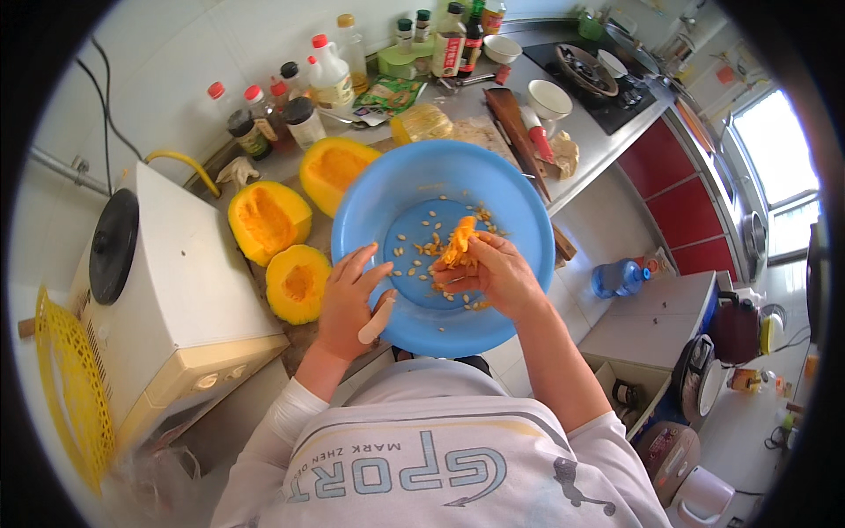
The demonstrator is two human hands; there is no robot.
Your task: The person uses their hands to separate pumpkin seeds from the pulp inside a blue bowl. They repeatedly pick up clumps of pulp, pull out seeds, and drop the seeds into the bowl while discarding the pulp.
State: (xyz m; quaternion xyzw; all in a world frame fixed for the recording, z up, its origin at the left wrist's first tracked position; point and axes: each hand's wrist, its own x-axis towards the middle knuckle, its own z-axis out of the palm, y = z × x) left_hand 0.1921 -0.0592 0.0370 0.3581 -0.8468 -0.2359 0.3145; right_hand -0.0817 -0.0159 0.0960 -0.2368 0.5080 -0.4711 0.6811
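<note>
A round blue plastic basin stands before me, with loose pumpkin seeds and bits of orange pulp on its bottom. Above it my right hand pinches a clump of stringy pumpkin pulp between thumb and fingers. My left hand, with a bandage on the thumb, lies at the basin's left rim, fingers spread over the edge. Left of the basin are a hollowed pumpkin piece, a smaller round one and a larger one partly behind the rim.
Sauce bottles line the wall. Right of them lie a wooden-handled tool or sheath, a red-handled tool and a white bowl, near a black cooktop. A white appliance stands at left, a blue water jug on the floor.
</note>
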